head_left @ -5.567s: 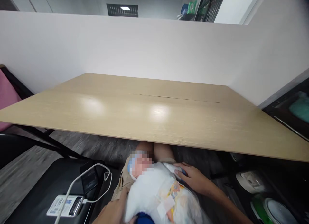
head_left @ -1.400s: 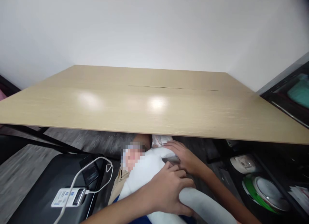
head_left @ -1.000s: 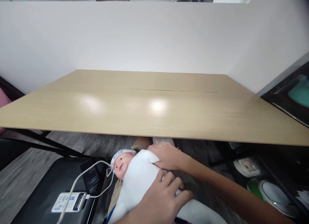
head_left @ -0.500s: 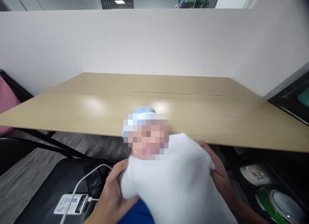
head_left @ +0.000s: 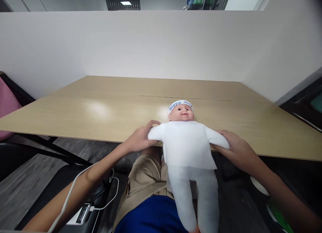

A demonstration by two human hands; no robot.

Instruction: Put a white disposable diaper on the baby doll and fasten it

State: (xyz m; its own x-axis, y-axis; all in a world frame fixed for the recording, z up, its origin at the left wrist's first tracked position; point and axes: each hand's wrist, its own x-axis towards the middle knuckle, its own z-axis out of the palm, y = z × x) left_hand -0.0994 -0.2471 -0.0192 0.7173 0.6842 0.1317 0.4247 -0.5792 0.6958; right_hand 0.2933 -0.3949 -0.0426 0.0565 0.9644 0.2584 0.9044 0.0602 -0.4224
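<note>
A baby doll [head_left: 187, 142] with a white cloth body and a white headband with blue lettering hangs upright in front of me. Its head and shoulders are level with the near edge of the light wooden table [head_left: 100, 115], and its legs dangle over my lap. My left hand [head_left: 139, 139] is closed on the doll's left-side arm. My right hand [head_left: 235, 149] grips the doll's other arm from behind. Both hands sit at the table's front edge.
A white partition wall [head_left: 151, 45] backs the table. Low on the left, a black seat carries a device with a white cable [head_left: 75, 189]. Dark shelving [head_left: 304, 102] with items stands on the right, and a pink cushion [head_left: 7, 105] is at far left.
The doll came up from my lap, where my hands were handling it, to the table edge. It now hangs upright facing me, held by both arms, farther from the camera than half a second ago.
</note>
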